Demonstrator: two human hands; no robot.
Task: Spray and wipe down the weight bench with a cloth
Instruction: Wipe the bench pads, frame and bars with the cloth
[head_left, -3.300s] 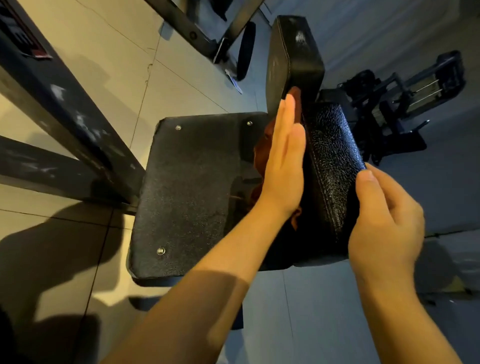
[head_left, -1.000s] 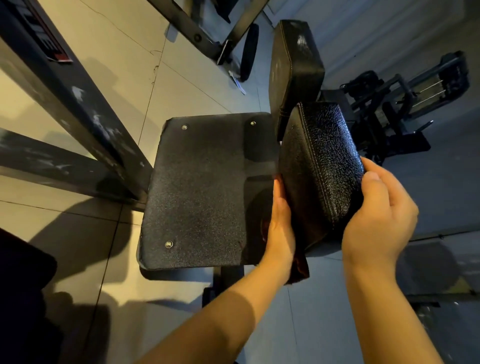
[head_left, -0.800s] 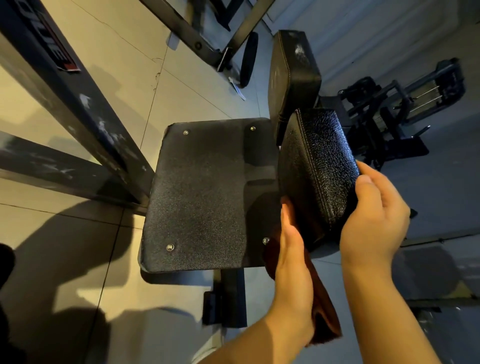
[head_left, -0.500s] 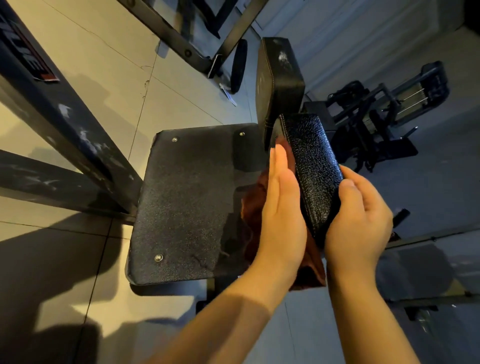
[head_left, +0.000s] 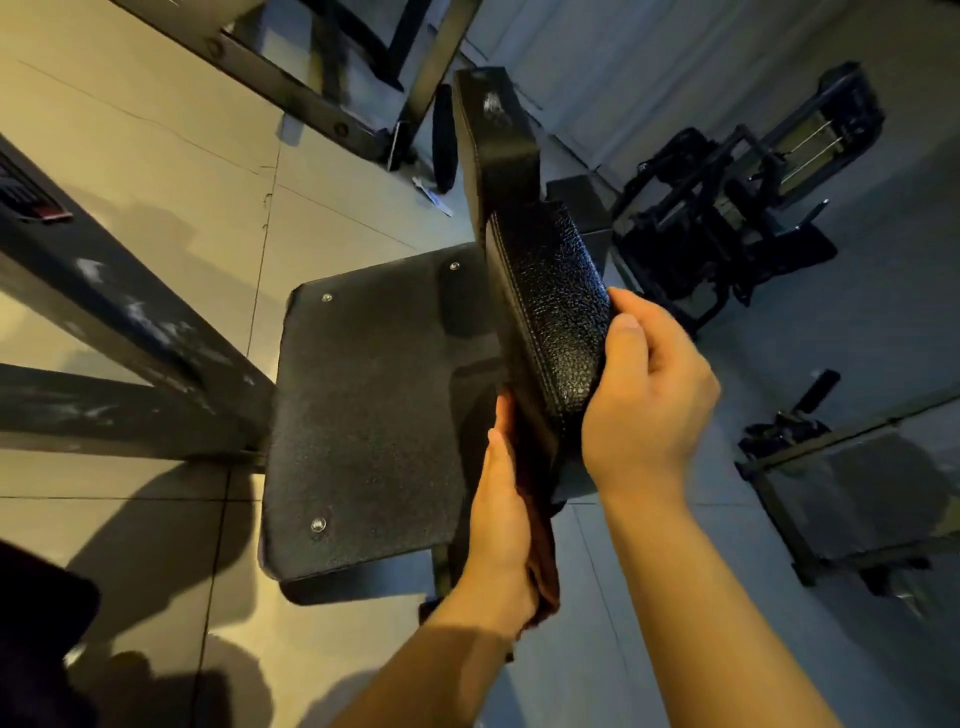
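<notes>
**The cloth may slip off the low edge of the pad**

The padded seat (head_left: 550, 312) of the weight bench is standing on its edge, tilted up beside the flat black plate (head_left: 374, 415) with the bolts. The reddish-brown cloth (head_left: 540, 551) is lying against the left face of this pad, near its lower end, and part of it is hanging below the edge. The left hand (head_left: 501, 519) is pressing the cloth with straight, flat fingers, so its grip is wide and is holding nothing by curling. The right hand (head_left: 644, 395) is gripping the right side of the pad, fingers curled around it.

Because the cloth is only being pressed, not pinched, I think it could be sliding down and falling on the floor (head_left: 156, 156) if the pressure is getting weak at the edge. If the right hand is loosening, the pad may be dropping back on the left fingers. No spray bottle is visible.
</notes>
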